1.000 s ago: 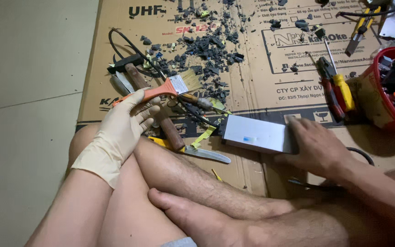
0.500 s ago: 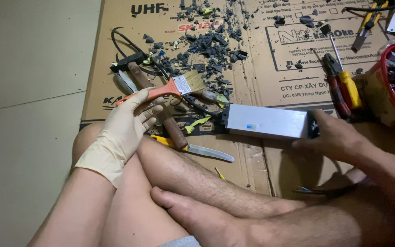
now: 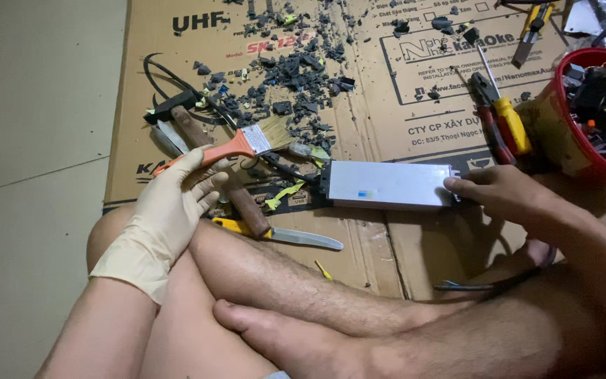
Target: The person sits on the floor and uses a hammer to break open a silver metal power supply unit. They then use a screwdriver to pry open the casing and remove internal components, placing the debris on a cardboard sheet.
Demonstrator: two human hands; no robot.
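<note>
Two hands are seen above a flattened brown cardboard sheet [image 3: 177, 63] spread on the floor. An orange-handled flat paintbrush [image 3: 236, 145] is gripped by the left hand [image 3: 173, 207], which is covered by a pale latex glove, the bristles pointing right. A flat grey rectangular metal box [image 3: 387, 185] lies on the cardboard just right of the brush; its right end is pinched by the bare right hand [image 3: 503, 193]. A wooden-handled hammer [image 3: 212, 165] and a yellow-handled knife [image 3: 282, 235] lie beside the glove. Dark plastic fragments [image 3: 296, 70] are scattered beyond, and a red plastic bucket [image 3: 576, 151] stands at the right.
</note>
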